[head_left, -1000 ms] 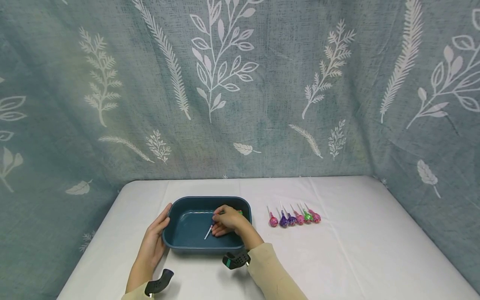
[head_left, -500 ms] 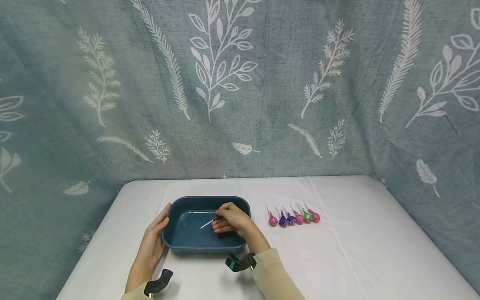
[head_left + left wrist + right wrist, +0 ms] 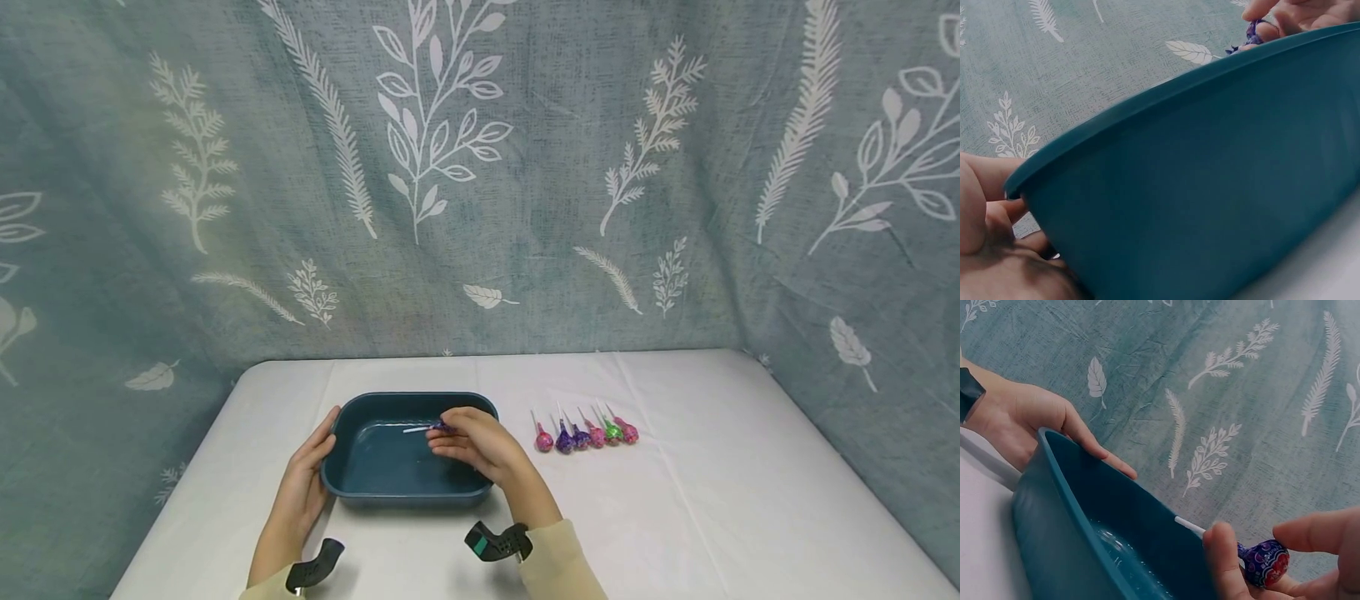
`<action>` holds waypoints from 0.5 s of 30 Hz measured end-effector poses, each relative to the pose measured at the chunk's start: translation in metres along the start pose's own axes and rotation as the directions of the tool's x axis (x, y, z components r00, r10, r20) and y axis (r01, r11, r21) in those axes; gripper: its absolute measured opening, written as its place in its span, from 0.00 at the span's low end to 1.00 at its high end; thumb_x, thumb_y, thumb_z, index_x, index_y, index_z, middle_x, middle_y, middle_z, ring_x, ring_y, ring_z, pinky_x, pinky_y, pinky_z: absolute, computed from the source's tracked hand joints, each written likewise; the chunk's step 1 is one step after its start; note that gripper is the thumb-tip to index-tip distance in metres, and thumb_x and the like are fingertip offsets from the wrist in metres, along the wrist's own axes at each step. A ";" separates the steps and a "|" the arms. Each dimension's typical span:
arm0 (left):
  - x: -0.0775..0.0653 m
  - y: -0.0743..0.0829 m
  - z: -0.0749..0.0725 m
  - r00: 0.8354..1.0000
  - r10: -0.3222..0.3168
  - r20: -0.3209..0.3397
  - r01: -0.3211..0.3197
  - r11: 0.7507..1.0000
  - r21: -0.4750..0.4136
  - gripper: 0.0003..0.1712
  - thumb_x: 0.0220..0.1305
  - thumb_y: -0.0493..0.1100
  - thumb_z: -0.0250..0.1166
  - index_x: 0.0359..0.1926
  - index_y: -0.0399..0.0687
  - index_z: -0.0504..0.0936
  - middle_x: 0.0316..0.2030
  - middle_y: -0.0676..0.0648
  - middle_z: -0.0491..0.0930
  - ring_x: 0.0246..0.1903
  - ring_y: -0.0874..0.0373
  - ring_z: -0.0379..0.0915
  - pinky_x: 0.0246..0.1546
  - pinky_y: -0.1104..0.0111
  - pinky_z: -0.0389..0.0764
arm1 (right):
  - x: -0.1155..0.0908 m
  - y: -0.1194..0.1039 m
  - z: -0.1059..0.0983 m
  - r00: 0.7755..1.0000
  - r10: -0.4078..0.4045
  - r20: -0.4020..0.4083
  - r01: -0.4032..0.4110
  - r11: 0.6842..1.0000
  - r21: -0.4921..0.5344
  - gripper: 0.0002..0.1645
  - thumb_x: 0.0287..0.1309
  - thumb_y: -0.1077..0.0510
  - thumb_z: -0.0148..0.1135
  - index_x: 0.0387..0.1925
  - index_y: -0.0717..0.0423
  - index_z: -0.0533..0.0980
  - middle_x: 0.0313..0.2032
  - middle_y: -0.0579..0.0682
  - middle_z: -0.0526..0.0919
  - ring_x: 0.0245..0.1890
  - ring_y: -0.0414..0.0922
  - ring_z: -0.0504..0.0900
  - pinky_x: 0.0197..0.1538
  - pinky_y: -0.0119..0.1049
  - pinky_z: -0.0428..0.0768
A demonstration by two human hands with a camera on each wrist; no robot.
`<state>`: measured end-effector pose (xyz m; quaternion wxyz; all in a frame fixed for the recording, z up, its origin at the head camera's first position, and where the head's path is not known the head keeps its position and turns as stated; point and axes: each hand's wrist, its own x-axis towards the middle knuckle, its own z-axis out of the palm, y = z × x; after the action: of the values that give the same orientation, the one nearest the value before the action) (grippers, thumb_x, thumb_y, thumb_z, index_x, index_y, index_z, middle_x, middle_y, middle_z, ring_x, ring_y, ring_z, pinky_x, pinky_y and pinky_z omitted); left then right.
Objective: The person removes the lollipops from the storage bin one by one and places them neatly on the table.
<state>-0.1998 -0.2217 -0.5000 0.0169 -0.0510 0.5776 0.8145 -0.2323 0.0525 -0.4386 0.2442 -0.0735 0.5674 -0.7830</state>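
Observation:
A dark teal plastic bin stands on the table. My left hand rests against its left end, fingers extended along the outer wall just under the rim. Over the right part of the bin, my right hand pinches a lollipop between thumb and fingers. Its wrapper is dark purple with a red patch, and its white stick points left across the bin. The right part of the bin's floor is hidden under the right hand in the head view.
To the right of the bin, several wrapped lollipops in pink, purple and green lie in a row, sticks pointing away. The white cloth covers the table up to a leaf-patterned curtain behind it.
My right hand has drawn slightly back to the right, with the lollipop turned so its stick lies almost level. The left hand and the bin have stayed in place.

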 end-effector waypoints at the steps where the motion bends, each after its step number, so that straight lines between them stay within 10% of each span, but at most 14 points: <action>1: 0.000 0.000 0.000 1.000 0.003 0.000 -0.003 1.000 0.000 0.29 0.75 0.42 0.49 0.74 0.55 0.57 0.74 0.57 0.49 0.73 0.62 0.40 0.69 0.63 0.49 | -0.001 0.000 -0.001 1.000 -0.007 -0.003 0.007 1.000 0.004 0.19 0.71 0.62 0.48 0.54 0.75 0.63 0.40 0.62 0.81 0.36 0.46 0.84 0.46 0.36 0.82; 15: 0.000 0.001 0.001 1.000 -0.016 0.003 0.016 1.000 -0.018 0.29 0.75 0.41 0.47 0.75 0.53 0.56 0.74 0.57 0.49 0.73 0.62 0.39 0.69 0.62 0.48 | -0.014 0.007 -0.011 0.997 -0.080 0.003 0.079 0.991 0.105 0.14 0.71 0.66 0.46 0.51 0.75 0.68 0.44 0.64 0.79 0.40 0.47 0.83 0.50 0.37 0.80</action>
<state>-0.1998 -0.2213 -0.4985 0.0239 -0.0548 0.5699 0.8195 -0.2224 0.0667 -0.4470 0.2184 -0.0859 0.5215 -0.8203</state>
